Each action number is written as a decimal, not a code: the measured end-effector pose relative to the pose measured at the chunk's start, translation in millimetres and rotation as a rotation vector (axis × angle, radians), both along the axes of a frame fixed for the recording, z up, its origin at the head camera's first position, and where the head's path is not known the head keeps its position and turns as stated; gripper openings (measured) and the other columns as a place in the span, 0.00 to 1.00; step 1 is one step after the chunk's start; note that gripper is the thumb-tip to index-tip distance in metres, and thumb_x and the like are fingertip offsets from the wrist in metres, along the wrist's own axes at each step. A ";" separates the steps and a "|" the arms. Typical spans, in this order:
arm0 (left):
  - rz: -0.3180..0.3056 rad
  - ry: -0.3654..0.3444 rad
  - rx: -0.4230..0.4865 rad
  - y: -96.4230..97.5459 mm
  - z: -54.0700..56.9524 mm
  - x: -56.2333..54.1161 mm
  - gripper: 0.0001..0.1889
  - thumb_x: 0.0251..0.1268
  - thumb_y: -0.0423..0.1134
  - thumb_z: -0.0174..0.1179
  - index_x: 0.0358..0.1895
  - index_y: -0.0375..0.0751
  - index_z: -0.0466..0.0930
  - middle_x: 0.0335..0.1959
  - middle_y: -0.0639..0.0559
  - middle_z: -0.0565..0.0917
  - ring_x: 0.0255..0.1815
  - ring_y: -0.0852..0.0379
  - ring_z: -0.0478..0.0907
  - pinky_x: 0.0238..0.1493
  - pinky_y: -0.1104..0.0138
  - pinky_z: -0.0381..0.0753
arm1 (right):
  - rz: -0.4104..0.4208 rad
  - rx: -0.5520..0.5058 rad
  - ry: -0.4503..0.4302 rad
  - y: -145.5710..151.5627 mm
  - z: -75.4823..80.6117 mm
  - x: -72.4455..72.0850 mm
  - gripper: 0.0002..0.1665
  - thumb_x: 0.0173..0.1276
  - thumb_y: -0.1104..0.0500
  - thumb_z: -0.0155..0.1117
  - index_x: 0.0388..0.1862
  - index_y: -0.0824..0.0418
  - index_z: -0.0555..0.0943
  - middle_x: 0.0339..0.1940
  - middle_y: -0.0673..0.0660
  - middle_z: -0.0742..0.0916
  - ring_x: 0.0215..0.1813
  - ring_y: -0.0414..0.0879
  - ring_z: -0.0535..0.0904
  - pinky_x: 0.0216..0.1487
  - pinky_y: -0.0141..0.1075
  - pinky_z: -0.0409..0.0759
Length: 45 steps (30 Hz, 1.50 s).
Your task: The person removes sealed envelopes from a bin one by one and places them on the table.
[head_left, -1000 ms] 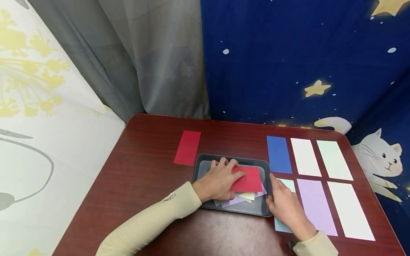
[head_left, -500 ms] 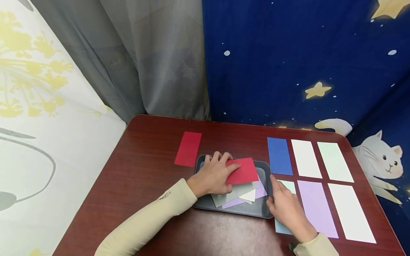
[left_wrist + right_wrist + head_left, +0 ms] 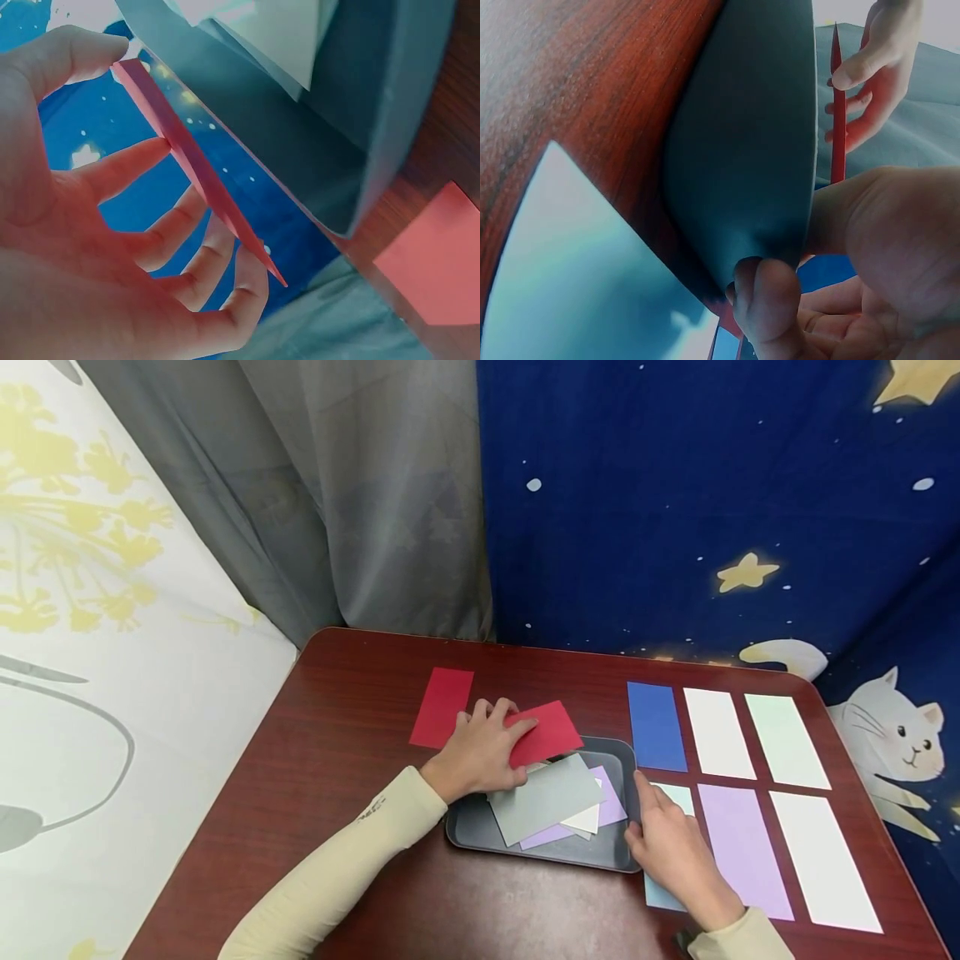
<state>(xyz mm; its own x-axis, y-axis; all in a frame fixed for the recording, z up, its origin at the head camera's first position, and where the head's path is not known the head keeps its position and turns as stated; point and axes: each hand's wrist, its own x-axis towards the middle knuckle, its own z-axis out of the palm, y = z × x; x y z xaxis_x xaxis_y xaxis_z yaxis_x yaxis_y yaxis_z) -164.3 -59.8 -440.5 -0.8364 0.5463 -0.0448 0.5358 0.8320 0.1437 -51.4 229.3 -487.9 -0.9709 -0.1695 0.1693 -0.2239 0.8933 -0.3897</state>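
My left hand pinches a red paper card above the upper left part of a dark grey tray. The left wrist view shows the card nearly edge-on between thumb and fingertips. Inside the tray lies a loose pile with a grey-green card on top and lilac and white cards sticking out beneath. My right hand grips the tray's right wall; in the right wrist view, its thumb and fingers are on opposite sides of that wall.
Another red card lies left of the tray. On the right, two rows hold a blue card, white cards, a pale green card, a lilac card and a light blue card partly under my right hand. Curtains hang behind the table.
My left hand has lifted the red card off the pile and moved it up and left, tilting it and uncovering the grey-green card. My right hand stays on the tray.
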 end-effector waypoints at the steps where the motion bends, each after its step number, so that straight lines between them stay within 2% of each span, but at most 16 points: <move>1: 0.008 -0.005 0.007 -2.4 0.2 -1.4 0.44 0.57 0.58 0.75 0.81 0.56 0.76 0.74 0.44 0.73 0.68 0.42 0.72 0.56 0.48 0.79 | 0.000 0.001 0.000 -0.2 -0.1 -0.1 0.45 0.57 0.72 0.78 0.73 0.84 0.72 0.58 0.80 0.86 0.43 0.69 0.89 0.38 0.58 0.88; 14: 0.146 -0.037 0.040 -26.4 -3.5 -18.7 0.46 0.57 0.54 0.76 0.82 0.51 0.74 0.73 0.39 0.73 0.66 0.38 0.73 0.55 0.42 0.85 | -0.010 0.000 -0.033 -0.5 2.2 -0.2 0.44 0.59 0.71 0.76 0.74 0.83 0.71 0.59 0.80 0.85 0.36 0.62 0.87 0.34 0.56 0.86; 25: 0.277 -0.074 0.080 -48.6 -10.4 -31.8 0.44 0.61 0.52 0.74 0.82 0.46 0.73 0.72 0.34 0.71 0.66 0.33 0.72 0.54 0.37 0.85 | -0.004 -0.002 -0.017 -0.4 1.9 -0.3 0.44 0.58 0.72 0.76 0.73 0.83 0.72 0.58 0.80 0.85 0.41 0.67 0.89 0.36 0.58 0.87; 30: 0.339 -0.112 0.099 -58.6 -14.7 -38.2 0.45 0.61 0.53 0.73 0.83 0.45 0.72 0.73 0.34 0.70 0.67 0.32 0.71 0.54 0.36 0.84 | -0.004 0.003 -0.018 -0.3 2.1 0.1 0.44 0.58 0.72 0.77 0.73 0.84 0.72 0.59 0.80 0.85 0.43 0.69 0.89 0.38 0.59 0.88; 37: 0.394 -0.146 0.111 -72.6 -22.3 -46.0 0.44 0.61 0.54 0.72 0.82 0.44 0.72 0.69 0.34 0.71 0.64 0.34 0.71 0.52 0.39 0.85 | -0.006 0.004 -0.025 0.2 1.1 1.0 0.44 0.58 0.71 0.76 0.73 0.83 0.72 0.60 0.80 0.85 0.44 0.69 0.89 0.39 0.59 0.88; 45: 0.400 -0.177 0.155 -74.0 -22.3 -46.6 0.44 0.63 0.53 0.71 0.82 0.43 0.71 0.68 0.34 0.70 0.63 0.35 0.71 0.52 0.44 0.88 | -0.013 0.001 -0.036 0.1 0.1 0.7 0.44 0.59 0.71 0.76 0.74 0.83 0.72 0.62 0.80 0.84 0.42 0.68 0.89 0.40 0.60 0.88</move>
<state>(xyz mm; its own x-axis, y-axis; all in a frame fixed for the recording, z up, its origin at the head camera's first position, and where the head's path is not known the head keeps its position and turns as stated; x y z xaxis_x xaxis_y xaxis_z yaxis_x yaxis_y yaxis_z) -210.9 -133.8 -462.9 -0.9695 0.1941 -0.1495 0.1333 0.9299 0.3428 -50.7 229.4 -487.8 -0.9784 -0.1569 0.1344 -0.1982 0.8967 -0.3959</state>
